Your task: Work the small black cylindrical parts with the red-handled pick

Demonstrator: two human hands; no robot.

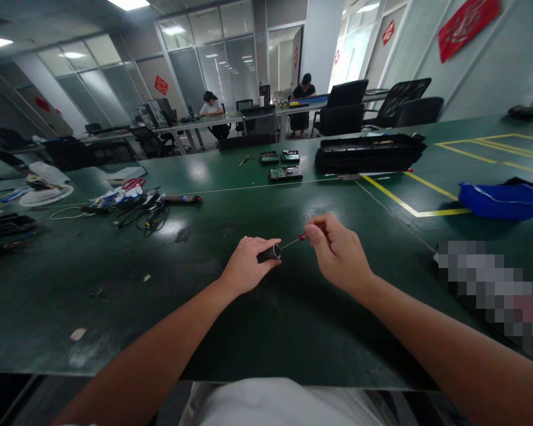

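My left hand grips a small dark cylinder with a metal rim at its right end, just above the green table. My right hand pinches a thin screwdriver with a red handle. Its slim metal shaft points left and its tip meets the open end of the cylinder. Both hands hover close together at the middle of the table, a little in front of me.
A tangle of cables, scissors and tools lies at the left, with a white fan beyond. Circuit boards and a long black case sit farther back. A blue tray lies right. Two people sit at distant desks.
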